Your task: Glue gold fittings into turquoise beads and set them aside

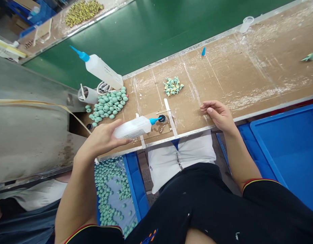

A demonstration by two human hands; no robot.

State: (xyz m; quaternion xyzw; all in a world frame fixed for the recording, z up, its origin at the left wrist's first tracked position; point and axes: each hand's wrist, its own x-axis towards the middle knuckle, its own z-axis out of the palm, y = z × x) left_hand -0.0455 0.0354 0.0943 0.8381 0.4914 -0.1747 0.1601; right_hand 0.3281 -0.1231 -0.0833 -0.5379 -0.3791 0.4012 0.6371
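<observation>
The left hand is clenched around a translucent white squeeze bottle, which it holds almost level, about halfway along the body, with the fingers wrapped over the top. The bottle's blue nozzle points at, and appears to touch, a small black round piece sitting in a jig of white strips near the surface's near edge. A brownish wet patch lies just below that piece.

The right hand is released, its fingers loosely curled and holding nothing, and rests at the near edge of the cardboard-covered surface.

Toward the left end of the surface, a heap of teal beads sits beside a grey cylindrical cup lying on its side, with a stick poking from its mouth. A roll of tape lies next to the cup. A second squeeze bottle, also with a blue nozzle, lies across the far edge above them. Mid-surface is a small cluster of teal pieces, and a blue cone-shaped nozzle stands near the far edge. A clear plastic cup lies on its side at that edge.

Below the near edge, a blue tray holds many scattered teal beads on a pale liner, and a larger blue crate sits to the right.
</observation>
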